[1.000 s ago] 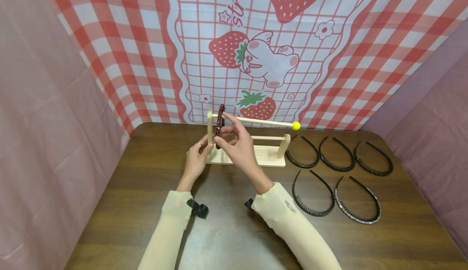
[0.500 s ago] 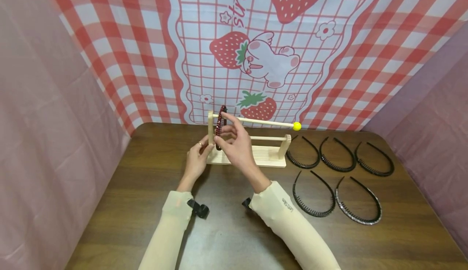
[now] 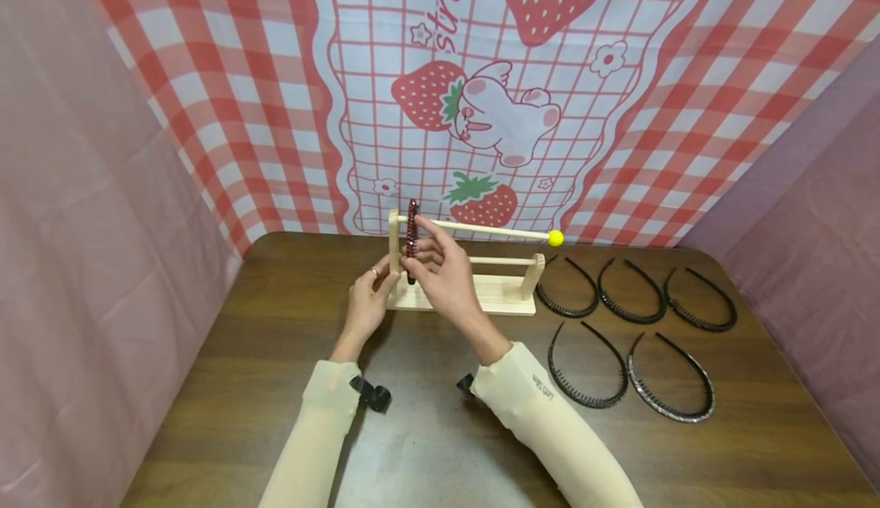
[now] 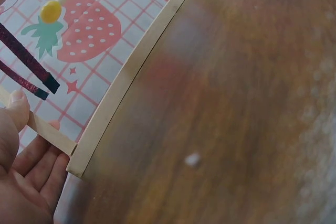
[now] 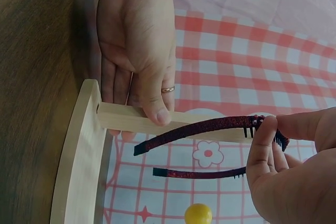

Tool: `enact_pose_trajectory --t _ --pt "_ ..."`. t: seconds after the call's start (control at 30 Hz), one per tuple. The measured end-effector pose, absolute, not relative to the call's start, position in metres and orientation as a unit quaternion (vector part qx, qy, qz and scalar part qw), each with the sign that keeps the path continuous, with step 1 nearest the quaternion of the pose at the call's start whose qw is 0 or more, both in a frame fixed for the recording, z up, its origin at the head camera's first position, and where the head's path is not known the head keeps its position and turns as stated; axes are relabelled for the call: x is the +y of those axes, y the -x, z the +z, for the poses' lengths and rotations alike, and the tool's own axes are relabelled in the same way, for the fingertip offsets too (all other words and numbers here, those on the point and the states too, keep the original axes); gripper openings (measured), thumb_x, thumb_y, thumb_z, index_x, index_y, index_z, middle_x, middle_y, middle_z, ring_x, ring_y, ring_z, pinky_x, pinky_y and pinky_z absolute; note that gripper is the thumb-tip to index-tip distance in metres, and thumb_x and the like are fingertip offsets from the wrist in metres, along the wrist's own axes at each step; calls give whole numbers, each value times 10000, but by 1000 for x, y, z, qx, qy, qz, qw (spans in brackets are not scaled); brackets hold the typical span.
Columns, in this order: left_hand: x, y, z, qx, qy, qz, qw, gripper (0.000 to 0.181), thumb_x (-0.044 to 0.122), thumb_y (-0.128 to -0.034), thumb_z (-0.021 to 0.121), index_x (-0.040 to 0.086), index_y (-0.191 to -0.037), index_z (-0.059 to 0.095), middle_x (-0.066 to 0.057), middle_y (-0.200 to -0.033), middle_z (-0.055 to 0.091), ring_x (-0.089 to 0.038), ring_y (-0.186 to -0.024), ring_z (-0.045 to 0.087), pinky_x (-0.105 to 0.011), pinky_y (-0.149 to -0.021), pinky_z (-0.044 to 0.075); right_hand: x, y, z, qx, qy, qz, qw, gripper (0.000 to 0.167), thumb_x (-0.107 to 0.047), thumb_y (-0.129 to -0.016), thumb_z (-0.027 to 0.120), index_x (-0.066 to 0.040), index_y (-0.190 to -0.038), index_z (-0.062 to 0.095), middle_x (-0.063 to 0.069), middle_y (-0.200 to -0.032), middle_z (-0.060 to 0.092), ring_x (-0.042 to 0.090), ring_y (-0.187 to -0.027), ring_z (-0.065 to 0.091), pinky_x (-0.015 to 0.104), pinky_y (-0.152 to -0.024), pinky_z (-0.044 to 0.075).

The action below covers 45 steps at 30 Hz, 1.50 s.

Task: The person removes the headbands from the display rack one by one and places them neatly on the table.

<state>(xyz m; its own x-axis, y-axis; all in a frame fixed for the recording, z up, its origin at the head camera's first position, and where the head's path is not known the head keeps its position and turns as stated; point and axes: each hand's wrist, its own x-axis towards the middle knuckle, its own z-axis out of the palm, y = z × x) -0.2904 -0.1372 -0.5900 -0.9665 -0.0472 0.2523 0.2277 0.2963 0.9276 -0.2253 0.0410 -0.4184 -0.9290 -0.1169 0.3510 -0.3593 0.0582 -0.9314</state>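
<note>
A dark red, glittery headband (image 3: 412, 234) with small comb teeth hangs over the upper rod (image 3: 481, 228) of a pale wooden rack (image 3: 505, 294), close to the rack's left post (image 3: 394, 242). My right hand (image 3: 447, 275) pinches the headband between thumb and fingers, its index finger reaching up near the rod. Both black-tipped ends of the headband point down in the right wrist view, beside the post. Low on that post, my left hand (image 3: 367, 302) grips the wood, thumb on one side and fingers behind (image 4: 39, 163).
Several black headbands lie on the table right of the rack, one of them a silver-glittered headband (image 3: 697, 416). The upper rod ends in a yellow ball (image 3: 555, 237). A lower rod (image 3: 505, 261) meets a short right post (image 3: 532, 277). A strawberry-print cloth (image 3: 509, 111) hangs behind.
The headband has turned slightly on the rod, so that it now appears nearly edge-on and more upright. My right hand turned with it; the left hand stays on the post.
</note>
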Motion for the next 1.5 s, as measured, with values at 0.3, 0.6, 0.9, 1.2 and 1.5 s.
enact_pose_trajectory --t 0.3,0.6,0.9,1.2,1.5 --pt "-136 283 -581 -792 69 -594 122 518 522 -1059 735 290 -1521 707 -20 -1341 802 -193 -1219 760 -374 -1043 614 44 223 -416 -716 -173 670 92 682 171 -963 745 34 -1598 538 305 -1134 718 182 -940 736 220 -879 642" --pt "-136 289 -587 -797 74 -586 130 497 560 -1059 716 320 -1494 726 14 -1294 819 -182 -1199 765 -435 -1063 612 50 218 -410 -701 -178 684 96 654 157 -984 727 26 -1598 543 300 -1142 706 56 -920 709 222 -905 639" --pt "-132 276 -569 -786 91 -594 146 437 467 -1083 721 262 -1468 748 -23 -1245 833 -191 -1156 783 -376 -1006 630 55 216 -402 -672 -167 715 97 665 197 -963 701 53 -1591 537 265 -1115 715 79 -903 726 235 -891 651" --pt "-139 295 -595 -777 77 -615 108 403 553 -1041 749 465 -1435 735 134 -1248 822 -161 -1186 780 -463 -1081 607 64 213 -395 -652 -167 732 106 652 189 -973 677 48 -1594 538 122 -1083 709 87 -919 735 248 -861 664" --pt "-141 298 -599 -771 84 -622 107 371 540 -1044 753 500 -1412 737 179 -1234 817 -133 -1179 780 -442 -1080 608 71 207 -389 -642 -163 740 114 656 199 -968 671 53 -1593 535 262 -1128 707 89 -913 748 239 -841 663"
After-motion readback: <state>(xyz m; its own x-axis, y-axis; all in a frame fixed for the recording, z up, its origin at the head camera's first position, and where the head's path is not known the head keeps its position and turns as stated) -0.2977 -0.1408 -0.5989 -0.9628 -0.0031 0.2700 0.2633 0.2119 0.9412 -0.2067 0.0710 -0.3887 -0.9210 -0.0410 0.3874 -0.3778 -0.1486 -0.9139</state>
